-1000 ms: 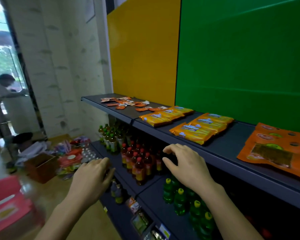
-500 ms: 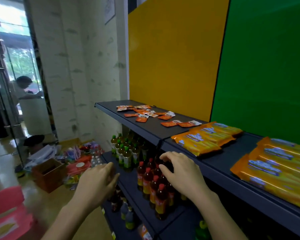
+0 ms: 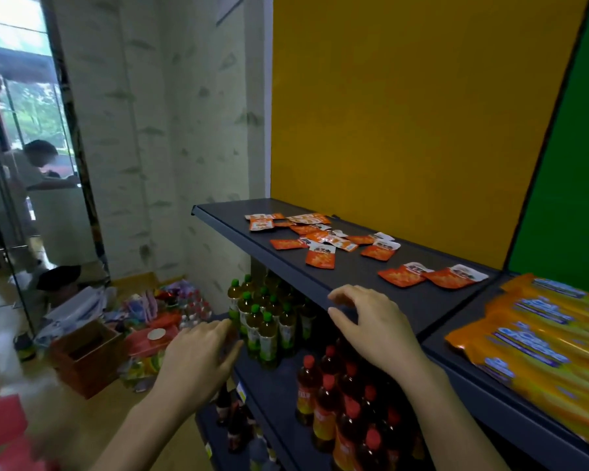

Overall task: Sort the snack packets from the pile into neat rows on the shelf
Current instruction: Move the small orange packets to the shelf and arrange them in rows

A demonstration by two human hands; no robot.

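On the top shelf (image 3: pixel 357 278): small orange snack packets (image 3: pixel 320 240) lie scattered, some overlapping, two apart toward the right.
Right grip (image 3: pixel 374 329): fingers loosely spread, holding nothing, at the shelf's front edge.
Left grip (image 3: pixel 198 362): relaxed, empty, lower, near green-capped bottles (image 3: pixel 266 329).

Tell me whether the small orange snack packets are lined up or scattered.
Scattered: the small orange snack packets lie overlapping at mixed angles on the dark shelf.
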